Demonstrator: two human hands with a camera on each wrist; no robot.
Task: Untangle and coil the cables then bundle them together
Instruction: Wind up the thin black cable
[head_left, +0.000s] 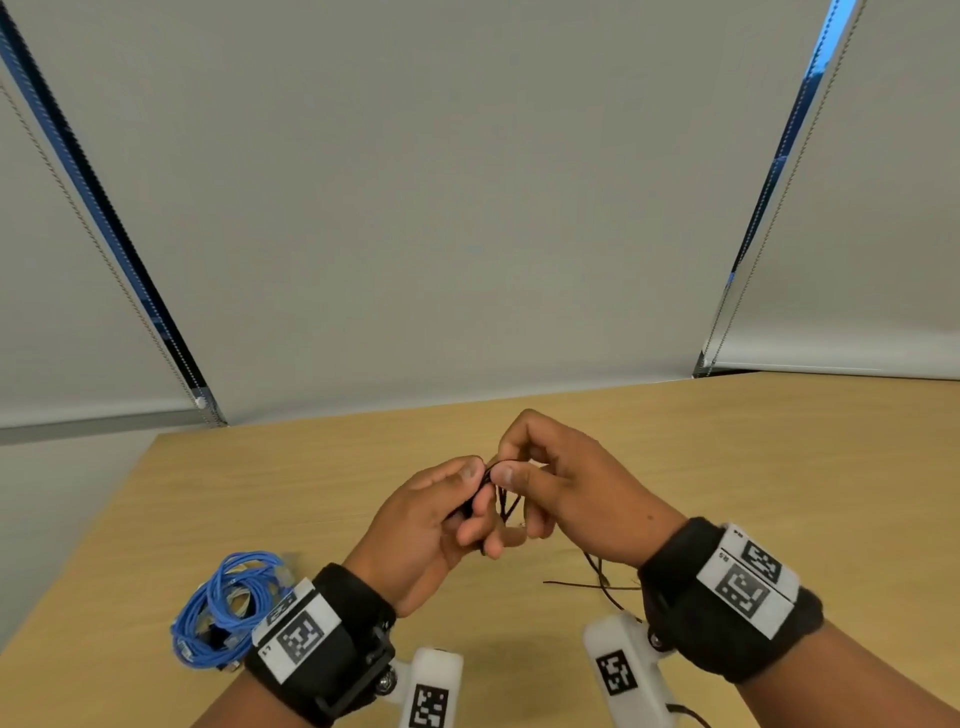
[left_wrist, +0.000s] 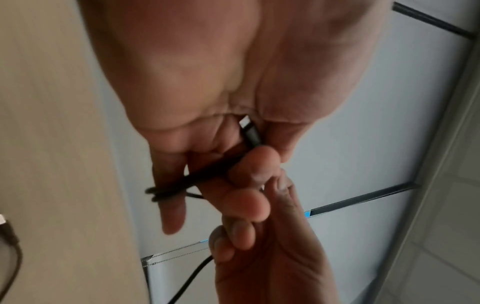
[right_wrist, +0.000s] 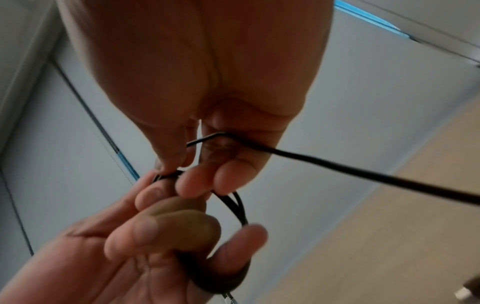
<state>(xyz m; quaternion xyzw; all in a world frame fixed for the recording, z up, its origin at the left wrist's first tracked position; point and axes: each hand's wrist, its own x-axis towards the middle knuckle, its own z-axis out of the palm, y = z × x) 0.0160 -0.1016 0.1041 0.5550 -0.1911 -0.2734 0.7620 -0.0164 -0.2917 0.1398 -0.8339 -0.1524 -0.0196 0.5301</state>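
Observation:
Above the middle of the wooden table (head_left: 779, 467), both hands meet on a thin black cable (head_left: 506, 501). My left hand (head_left: 457, 509) grips a small bunch of its loops (left_wrist: 176, 185), with a black plug (left_wrist: 250, 133) tucked between thumb and fingers. My right hand (head_left: 524, 478) pinches the same cable at the top; a strand (right_wrist: 337, 164) runs across its fingers and off toward the table. The loose end (head_left: 597, 584) trails on the table under my right wrist. A coiled blue cable (head_left: 228, 608) lies at the left, beside my left wrist.
White roller blinds (head_left: 467, 208) with bead chains hang behind the table's far edge. Another plug end (left_wrist: 5, 224) of the black cable lies on the tabletop. Wrist cameras (head_left: 628, 670) with black-and-white markers hang below both wrists.

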